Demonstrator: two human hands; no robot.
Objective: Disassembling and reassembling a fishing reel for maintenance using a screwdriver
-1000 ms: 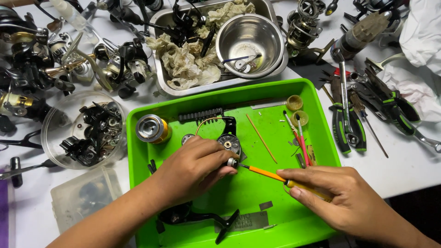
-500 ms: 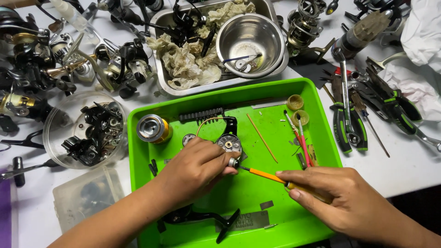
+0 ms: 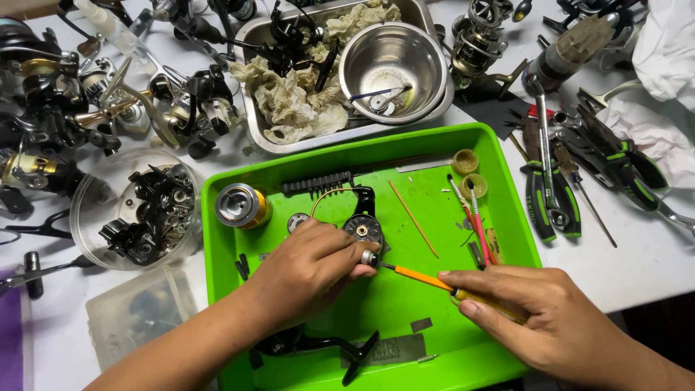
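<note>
**Orange Tool Pointing at a Small Part over the Green Tray**

White table surface is carrying a bright green tray (image 3: pixel 507 217), and the person is working over its middle. Nearest to the camera, the right hand (image 3: pixel 539 318) is closing around the handle of a thin orange tool (image 3: pixel 427 279), held like a pen. The long axis of the tool is running from lower right up to the left, and its dark tip is touching a small silver part (image 3: pixel 368 257). The left hand (image 3: pixel 308 271) is pinching this part between the fingertips, just below a black reel body (image 3: pixel 362 226). So the part is lying to the left of the right hand, and the left hand is nearer to it. Farther away, a gold spool (image 3: pixel 239 206) is standing in the tray, and beyond it a steel bowl (image 3: pixel 394 61) is sitting in a metal pan (image 3: pixel 253 43).
</note>
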